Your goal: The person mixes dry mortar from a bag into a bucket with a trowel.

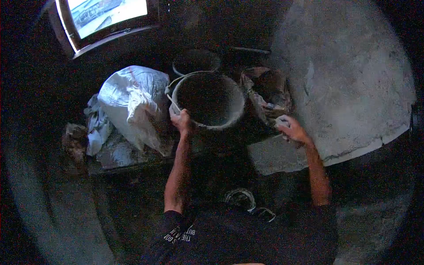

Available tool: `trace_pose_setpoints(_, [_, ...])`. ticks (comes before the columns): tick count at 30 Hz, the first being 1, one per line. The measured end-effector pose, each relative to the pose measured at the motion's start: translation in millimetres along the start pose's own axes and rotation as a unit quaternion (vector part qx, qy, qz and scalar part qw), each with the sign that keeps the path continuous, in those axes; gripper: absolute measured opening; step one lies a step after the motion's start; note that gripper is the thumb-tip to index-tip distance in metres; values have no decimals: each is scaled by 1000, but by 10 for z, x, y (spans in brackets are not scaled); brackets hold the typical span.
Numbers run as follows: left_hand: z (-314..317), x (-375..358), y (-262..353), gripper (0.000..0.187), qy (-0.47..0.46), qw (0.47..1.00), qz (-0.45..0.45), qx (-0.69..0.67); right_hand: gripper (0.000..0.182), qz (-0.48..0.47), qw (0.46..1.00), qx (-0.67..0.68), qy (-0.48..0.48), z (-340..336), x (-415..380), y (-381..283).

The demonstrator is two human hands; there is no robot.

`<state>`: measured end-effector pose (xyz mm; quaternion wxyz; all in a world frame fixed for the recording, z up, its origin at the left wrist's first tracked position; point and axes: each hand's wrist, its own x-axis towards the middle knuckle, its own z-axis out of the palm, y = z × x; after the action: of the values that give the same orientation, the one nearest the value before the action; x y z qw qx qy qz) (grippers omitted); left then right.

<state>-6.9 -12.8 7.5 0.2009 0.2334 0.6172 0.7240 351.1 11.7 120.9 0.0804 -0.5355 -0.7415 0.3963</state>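
A round bucket (239, 108) with a pale, dusty rim stands in the middle, its inside too dark to make out. My left hand (180, 121) is closed at the near left of its rim, around a thin pale handle (173, 101) that curves up over the left side. To the right of the bucket is a crumpled, open sack (270, 105). By this sack's near right edge is my right hand (291, 129), dusty, with the fingers curled in. Whatever it may hold is hidden.
Left of the bucket is a large white sack (132, 92) with a bunched top. Another round container (196, 59) sits behind the bucket. A pale grey slab-like surface (353, 88) spreads on the right. A bright window (108, 15) is at upper left.
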Motion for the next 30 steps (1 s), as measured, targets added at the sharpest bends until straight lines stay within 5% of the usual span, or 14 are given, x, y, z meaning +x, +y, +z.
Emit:
trace_pose_setpoints(1, [-22, 4, 8, 43, 1, 1000, -4, 1, 32, 25, 998, 49, 1, -34, -44, -139])
trace_pose_setpoints(2, [-16, 26, 21, 44, -7, 1000, 7, -4, 28, -59, 998, 22, -9, -83, -29, -208])
trace_pose_setpoints(6, [14, 143, -147, 44, -33, 998, 26, -56, 26, -7, 998, -24, -57, -178, 200, -213])
trace_pose_setpoints(8, [-19, 127, -157, 44, -44, 998, 29, -45, 28, -44, 981, -182, -43, -181, 312, -131])
trace_pose_setpoints(11, [18, 125, -100, 44, -64, 995, 34, -63, 29, -125, 961, -239, -54, -228, 306, -162])
trace_pose_setpoints(18, [134, 42, -40, 45, -113, 985, 24, -127, 30, -67, 946, -276, -157, -287, 296, -105])
trace_pose_setpoints(20, [150, 6, 14, 45, -133, 982, 45, -124, 31, -146, 926, -291, -190, -147, 296, 4])
trace_pose_setpoints(23, [178, -66, 118, 46, -154, 977, 65, -132, 32, -50, 945, -228, -228, 60, 139, -125])
trace_pose_setpoints(30, [269, -109, 134, 47, -191, 968, 124, -105, 36, -48, 949, -227, -214, 343, -11, 113])
